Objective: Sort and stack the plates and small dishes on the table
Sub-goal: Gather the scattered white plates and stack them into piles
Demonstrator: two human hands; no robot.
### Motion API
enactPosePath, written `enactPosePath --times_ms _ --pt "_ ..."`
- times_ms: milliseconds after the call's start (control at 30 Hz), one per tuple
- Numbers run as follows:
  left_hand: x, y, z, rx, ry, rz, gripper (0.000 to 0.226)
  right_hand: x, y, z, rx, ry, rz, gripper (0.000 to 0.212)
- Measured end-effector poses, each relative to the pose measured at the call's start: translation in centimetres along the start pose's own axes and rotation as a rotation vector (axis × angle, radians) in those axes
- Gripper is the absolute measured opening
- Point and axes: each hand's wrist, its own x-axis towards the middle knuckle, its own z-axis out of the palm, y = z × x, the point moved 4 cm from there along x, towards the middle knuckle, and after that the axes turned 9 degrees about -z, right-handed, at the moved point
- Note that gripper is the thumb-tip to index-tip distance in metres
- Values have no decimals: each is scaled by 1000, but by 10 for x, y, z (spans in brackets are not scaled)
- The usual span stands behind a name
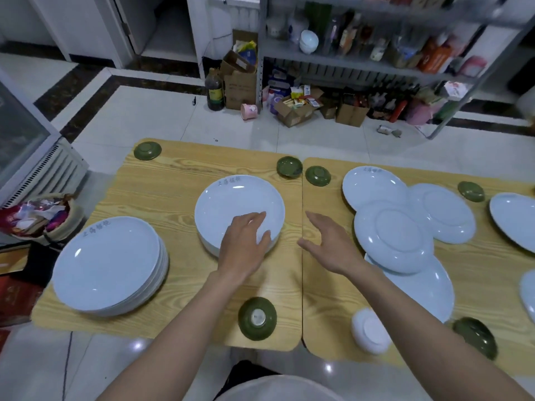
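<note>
While the left hand (243, 241) rests flat on the centre stack (231, 198), seemingly holding nothing, the right hand (330, 244) hovers, grip open and empty, next due to fetch a loose plate (393, 235).

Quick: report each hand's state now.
Left hand: open, fingers over the middle plate stack, holding nothing.
Right hand: open, holding nothing.

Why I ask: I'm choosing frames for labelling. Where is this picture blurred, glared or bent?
Head view: the shelf at top right is smeared with blur. Head view: the wide lens bows the table edges. Head view: light glints sit on the plate stack and the floor tiles.
</note>
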Motion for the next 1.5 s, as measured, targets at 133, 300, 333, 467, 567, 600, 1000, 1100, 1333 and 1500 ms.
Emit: enactPosePath --times_ms 133,300,333,467,567,600,1000,1100,1333,1500 --pt "-12 65 27 251 -34 154 54 -35 26 -44 -324 -13 -22 78" --pt "-43 142 63 422 -20 249 55 -92 67 -92 -559 -30 -25 74" --pt "-50 155 70 437 -13 254 55 -104 77 -100 -585 -24 -21 73" --pt "-73 197 97 512 27 271 57 -143 115 -128 -633 6 7 75" --pt "-87 219 114 518 18 279 58 -165 139 -142 -634 44 22 80" --pt "-91 225 120 523 12 282 58 -170 145 -145 -638 52 26 81" --pt "-60 269 163 579 15 360 59 -155 192 -171 -618 118 61 80" --pt "-38 271 177 559 -5 368 59 -138 204 -175 -634 108 55 80" --pt "3 259 214 479 -76 312 59 -100 235 -171 -601 67 73 79" --pt "24 245 239 353 -205 143 61 -82 257 -166 -585 47 96 77"
